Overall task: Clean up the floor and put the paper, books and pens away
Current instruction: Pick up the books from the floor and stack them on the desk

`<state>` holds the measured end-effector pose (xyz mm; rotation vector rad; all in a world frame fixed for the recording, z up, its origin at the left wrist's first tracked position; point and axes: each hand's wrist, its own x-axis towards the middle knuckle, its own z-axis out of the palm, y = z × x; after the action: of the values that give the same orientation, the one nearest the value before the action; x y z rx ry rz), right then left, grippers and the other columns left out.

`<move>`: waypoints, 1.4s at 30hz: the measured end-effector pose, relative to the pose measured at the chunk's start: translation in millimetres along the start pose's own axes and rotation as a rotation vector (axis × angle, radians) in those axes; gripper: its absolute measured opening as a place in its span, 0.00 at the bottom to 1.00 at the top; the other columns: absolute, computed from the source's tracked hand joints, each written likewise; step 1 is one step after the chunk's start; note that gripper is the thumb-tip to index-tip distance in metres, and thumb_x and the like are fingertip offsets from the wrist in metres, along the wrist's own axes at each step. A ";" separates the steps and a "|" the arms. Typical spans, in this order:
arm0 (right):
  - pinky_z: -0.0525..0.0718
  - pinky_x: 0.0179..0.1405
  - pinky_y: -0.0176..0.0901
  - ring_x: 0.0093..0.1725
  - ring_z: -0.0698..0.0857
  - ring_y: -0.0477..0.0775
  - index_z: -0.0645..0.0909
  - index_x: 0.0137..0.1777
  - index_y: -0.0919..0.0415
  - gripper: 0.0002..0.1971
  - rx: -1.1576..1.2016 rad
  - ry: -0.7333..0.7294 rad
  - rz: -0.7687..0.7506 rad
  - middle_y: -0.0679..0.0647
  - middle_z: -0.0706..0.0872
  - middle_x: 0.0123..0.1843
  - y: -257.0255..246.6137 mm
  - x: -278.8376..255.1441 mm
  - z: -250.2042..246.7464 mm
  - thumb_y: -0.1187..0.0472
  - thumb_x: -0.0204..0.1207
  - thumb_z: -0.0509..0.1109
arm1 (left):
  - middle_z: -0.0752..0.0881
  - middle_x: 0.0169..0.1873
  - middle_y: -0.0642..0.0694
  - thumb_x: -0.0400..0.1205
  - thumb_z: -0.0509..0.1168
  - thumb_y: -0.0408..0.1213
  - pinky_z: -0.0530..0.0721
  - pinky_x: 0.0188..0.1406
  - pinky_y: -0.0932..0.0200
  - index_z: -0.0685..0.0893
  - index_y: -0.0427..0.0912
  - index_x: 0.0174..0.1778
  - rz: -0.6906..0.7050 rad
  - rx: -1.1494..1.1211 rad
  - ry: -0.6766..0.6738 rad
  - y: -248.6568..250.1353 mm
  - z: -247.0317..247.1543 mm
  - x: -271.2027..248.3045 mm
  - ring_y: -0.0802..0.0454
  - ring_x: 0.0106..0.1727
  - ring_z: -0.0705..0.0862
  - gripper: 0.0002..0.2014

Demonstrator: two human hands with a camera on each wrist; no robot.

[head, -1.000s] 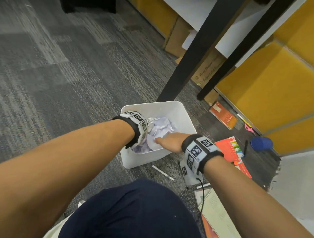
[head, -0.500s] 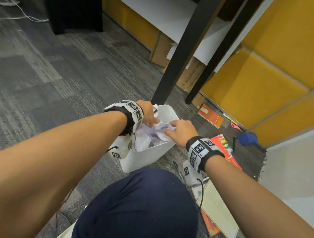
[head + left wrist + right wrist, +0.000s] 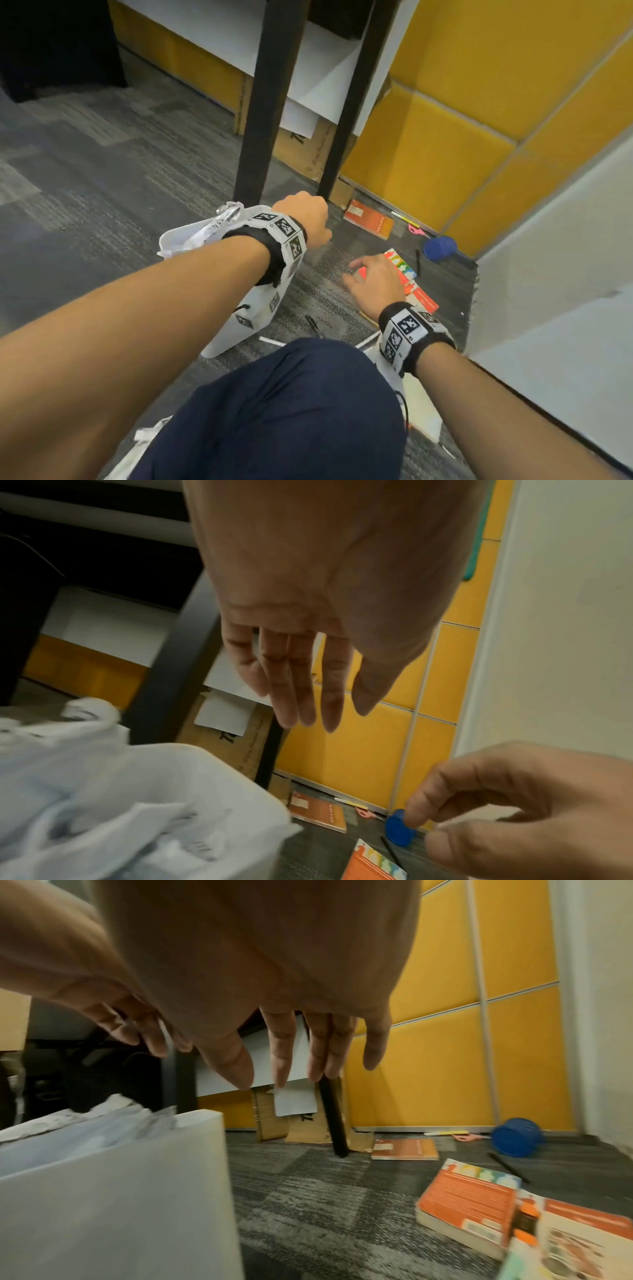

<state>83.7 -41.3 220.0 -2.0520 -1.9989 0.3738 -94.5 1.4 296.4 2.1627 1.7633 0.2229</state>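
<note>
Both hands are out of the white bin now, where half a second back they were pushing crumpled paper down into it. The paper sits heaped in the bin at centre left of the head view, one wad poking above the rim. So the paper step looks done, and the books and pens come next.

The left hand hovers just above the bin's far corner, fingers straight, slightly apart, holding nothing. The right hand has swung away toward centre right and hangs low over the carpet, fingers spread and loose, empty. It sits right at the edge of the open orange book, which lies flat on the floor.

A second orange book rests near the yellow wall panel, just past the black desk leg. Beside it are a yellow pen, something pink, blurred, and a tipped blue cup. A black pen lies between the open book and the cup, another dark pen and a white one near the knee.

My read: the right hand is going for the open book.
</note>
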 end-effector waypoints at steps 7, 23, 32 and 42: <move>0.80 0.60 0.50 0.61 0.83 0.60 0.85 0.47 0.51 0.07 0.048 -0.074 0.264 0.57 0.85 0.59 119.7 2.6 6.0 0.51 0.72 0.73 | 0.84 0.34 0.45 0.79 0.68 0.47 0.86 0.45 0.50 0.85 0.49 0.34 0.130 -0.031 -0.205 59.9 76.8 52.7 0.41 0.45 0.87 0.09; 0.78 0.69 0.62 0.74 0.72 0.64 0.64 0.77 0.56 0.42 -0.135 -0.495 0.874 0.60 0.69 0.74 350.2 35.9 122.1 0.41 0.67 0.77 | 0.88 0.38 0.43 0.82 0.65 0.47 0.81 0.43 0.57 0.89 0.42 0.41 0.171 0.040 -0.770 127.0 344.9 170.6 0.43 0.47 0.87 0.13; 0.75 0.71 0.57 0.75 0.72 0.66 0.55 0.82 0.66 0.56 0.153 -0.356 1.323 0.66 0.69 0.77 399.6 12.6 146.3 0.33 0.64 0.76 | 0.83 0.61 0.41 0.81 0.63 0.51 0.82 0.60 0.50 0.81 0.39 0.62 0.196 0.128 -0.820 148.0 400.1 164.2 0.42 0.62 0.82 0.21; 0.91 0.42 0.51 0.49 0.92 0.58 0.74 0.67 0.53 0.17 0.783 -0.096 0.792 0.59 0.90 0.55 358.1 -5.6 52.3 0.62 0.80 0.70 | 0.75 0.67 0.56 0.56 0.81 0.62 0.78 0.68 0.49 0.70 0.50 0.73 0.456 -0.045 -0.960 148.0 351.1 132.2 0.50 0.68 0.77 0.50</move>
<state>399.9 -56.1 44.4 -2.1420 -0.7347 1.1828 186.3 47.7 10.7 2.0544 0.7236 -0.5752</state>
